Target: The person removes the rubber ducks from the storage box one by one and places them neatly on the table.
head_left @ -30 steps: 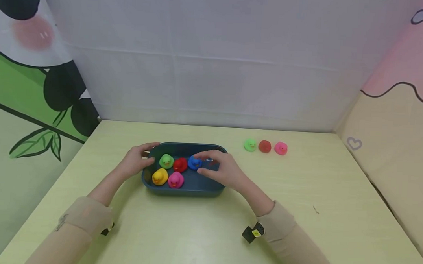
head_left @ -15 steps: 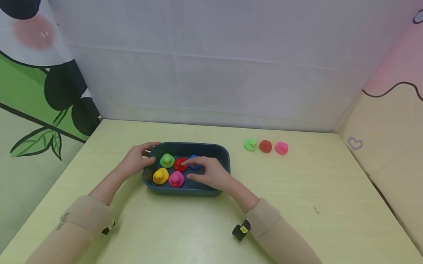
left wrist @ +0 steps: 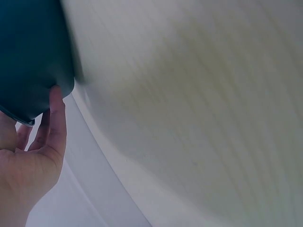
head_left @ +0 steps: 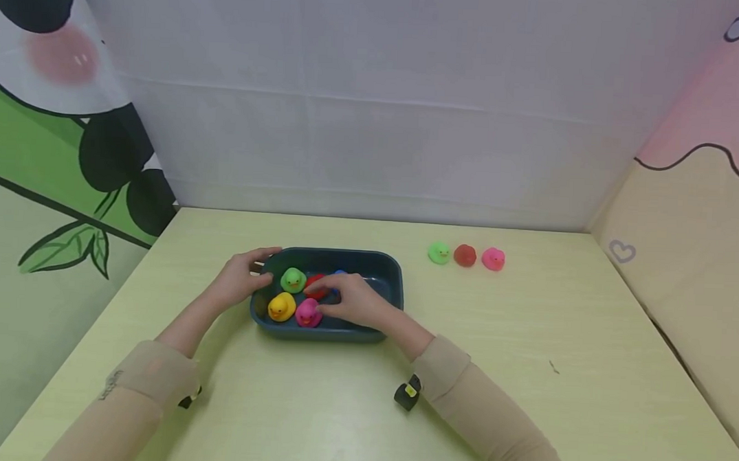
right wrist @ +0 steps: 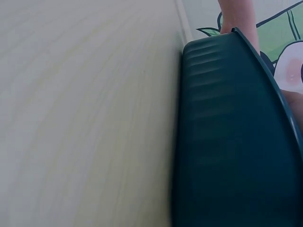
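Note:
A dark blue-green plastic basin (head_left: 365, 334) stands on the table with several small rubber ducks in it. My left hand (head_left: 237, 280) grips its left end, thumb over the rim and fingers along the outer wall. My right hand (head_left: 360, 304) reaches in over the right half, thumb tip at the pink duck (head_left: 307, 314) and fingertips over the red duck (head_left: 313, 290). Behind the fingers the blue duck (head_left: 339, 273) is mostly hidden. The green duck (head_left: 293, 280) and yellow duck (head_left: 282, 307) sit at the left. In the right wrist view the basin's wall hides most of the right hand.
On the table at the back right lie a light green duck (head_left: 439, 253), a red toy (head_left: 465, 255) and a pink duck (head_left: 493, 258) in a row. A white sheet (head_left: 385, 149) hangs behind the table (head_left: 312, 407). A small dark mark (head_left: 553, 367) shows at right.
My right hand has moved left and toward me inside the basin, away from the blue duck to the pink and red ducks. The left hand keeps its place on the basin.

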Action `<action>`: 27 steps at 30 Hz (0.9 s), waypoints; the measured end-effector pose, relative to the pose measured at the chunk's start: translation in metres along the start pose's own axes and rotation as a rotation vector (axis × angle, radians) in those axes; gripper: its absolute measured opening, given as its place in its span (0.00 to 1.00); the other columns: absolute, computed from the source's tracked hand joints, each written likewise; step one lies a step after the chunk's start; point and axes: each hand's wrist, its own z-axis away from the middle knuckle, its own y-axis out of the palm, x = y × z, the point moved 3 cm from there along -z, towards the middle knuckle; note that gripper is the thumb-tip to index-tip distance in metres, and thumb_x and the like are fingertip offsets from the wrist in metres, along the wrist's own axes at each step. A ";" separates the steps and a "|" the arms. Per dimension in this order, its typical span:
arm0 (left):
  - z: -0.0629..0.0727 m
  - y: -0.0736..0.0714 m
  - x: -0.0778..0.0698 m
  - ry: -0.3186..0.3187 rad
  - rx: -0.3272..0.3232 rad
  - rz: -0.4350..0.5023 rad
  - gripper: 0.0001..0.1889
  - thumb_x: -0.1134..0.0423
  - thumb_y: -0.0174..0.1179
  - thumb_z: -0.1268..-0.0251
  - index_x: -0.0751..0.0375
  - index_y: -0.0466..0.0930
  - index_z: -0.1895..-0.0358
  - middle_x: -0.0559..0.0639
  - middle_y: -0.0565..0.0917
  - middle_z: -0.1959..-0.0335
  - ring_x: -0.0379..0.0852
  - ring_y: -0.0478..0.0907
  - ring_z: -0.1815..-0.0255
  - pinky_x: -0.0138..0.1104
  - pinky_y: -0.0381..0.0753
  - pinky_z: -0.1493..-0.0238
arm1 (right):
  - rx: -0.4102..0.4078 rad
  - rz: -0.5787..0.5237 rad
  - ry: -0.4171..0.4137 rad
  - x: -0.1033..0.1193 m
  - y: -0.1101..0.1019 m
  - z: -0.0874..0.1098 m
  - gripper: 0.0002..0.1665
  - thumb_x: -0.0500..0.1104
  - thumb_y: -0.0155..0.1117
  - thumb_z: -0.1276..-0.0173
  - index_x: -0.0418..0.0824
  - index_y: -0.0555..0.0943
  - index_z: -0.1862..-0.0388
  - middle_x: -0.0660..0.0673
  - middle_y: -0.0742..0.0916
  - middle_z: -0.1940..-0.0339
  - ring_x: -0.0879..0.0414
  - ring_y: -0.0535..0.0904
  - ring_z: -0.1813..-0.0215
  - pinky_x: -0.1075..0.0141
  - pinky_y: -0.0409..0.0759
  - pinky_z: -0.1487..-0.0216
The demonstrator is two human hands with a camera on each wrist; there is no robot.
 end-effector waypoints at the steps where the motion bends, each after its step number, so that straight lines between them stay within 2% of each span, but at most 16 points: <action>1: 0.000 0.000 0.000 0.000 0.000 -0.001 0.30 0.67 0.53 0.37 0.57 0.62 0.30 0.69 0.69 0.37 0.65 0.72 0.43 0.44 0.82 0.54 | 0.006 0.006 0.001 0.000 0.001 -0.001 0.20 0.42 0.66 0.38 0.41 0.81 0.46 0.47 0.85 0.49 0.47 0.76 0.50 0.61 0.76 0.51; 7: 0.001 -0.001 -0.002 0.012 -0.005 -0.005 0.29 0.68 0.53 0.37 0.58 0.63 0.31 0.69 0.69 0.37 0.66 0.72 0.44 0.44 0.83 0.55 | 0.051 0.051 0.001 -0.001 0.008 -0.011 0.20 0.42 0.67 0.38 0.40 0.81 0.47 0.47 0.86 0.51 0.53 0.79 0.50 0.64 0.78 0.48; 15: 0.000 0.001 0.002 0.013 -0.001 0.001 0.29 0.68 0.54 0.36 0.57 0.63 0.30 0.69 0.69 0.37 0.65 0.72 0.44 0.44 0.83 0.55 | 0.099 0.128 0.007 0.000 0.015 -0.017 0.16 0.44 0.67 0.38 0.43 0.84 0.51 0.52 0.87 0.57 0.57 0.79 0.57 0.73 0.77 0.53; 21: -0.001 0.002 0.003 -0.005 -0.001 0.005 0.29 0.67 0.54 0.36 0.55 0.63 0.31 0.67 0.69 0.37 0.65 0.72 0.44 0.44 0.82 0.54 | 0.111 0.130 0.021 0.000 0.016 -0.017 0.14 0.44 0.67 0.38 0.44 0.84 0.53 0.53 0.86 0.60 0.57 0.78 0.58 0.75 0.77 0.57; 27: -0.001 0.001 0.002 0.005 -0.003 0.001 0.29 0.68 0.54 0.37 0.56 0.63 0.31 0.68 0.69 0.37 0.65 0.72 0.44 0.44 0.82 0.54 | 0.107 0.136 0.014 -0.001 0.016 -0.017 0.13 0.44 0.66 0.37 0.44 0.84 0.54 0.53 0.87 0.60 0.60 0.77 0.60 0.77 0.76 0.57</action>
